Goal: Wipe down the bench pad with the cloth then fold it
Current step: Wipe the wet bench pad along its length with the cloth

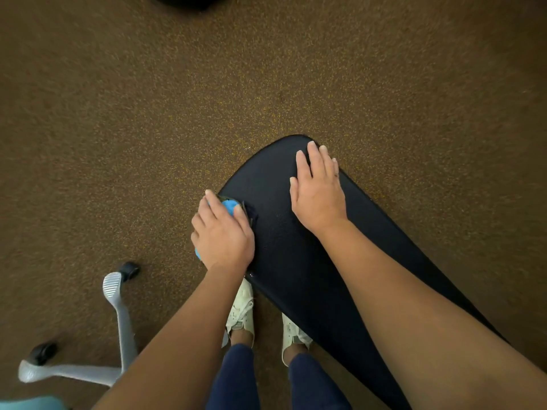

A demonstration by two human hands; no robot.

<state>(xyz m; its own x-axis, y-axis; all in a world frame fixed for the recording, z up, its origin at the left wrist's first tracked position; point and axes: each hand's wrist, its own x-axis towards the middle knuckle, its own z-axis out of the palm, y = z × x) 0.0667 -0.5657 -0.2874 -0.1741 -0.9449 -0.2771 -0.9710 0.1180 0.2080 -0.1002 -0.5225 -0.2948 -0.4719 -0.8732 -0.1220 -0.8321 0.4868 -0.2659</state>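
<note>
A long black bench pad (299, 261) with a rounded far end runs from the middle of the view toward the lower right. My left hand (222, 235) presses a bunched blue cloth (229, 206) against the pad's left edge; only small bits of blue show under the fingers and at the wrist. My right hand (318, 190) lies flat on the pad near its far end, fingers slightly apart, holding nothing.
Brown speckled carpet (148, 113) surrounds the pad. A grey office chair base (118, 306) with black castors sits at the lower left. My feet in white shoes (241, 312) stand beside the pad's left edge. A dark object (189, 1) lies at the top edge.
</note>
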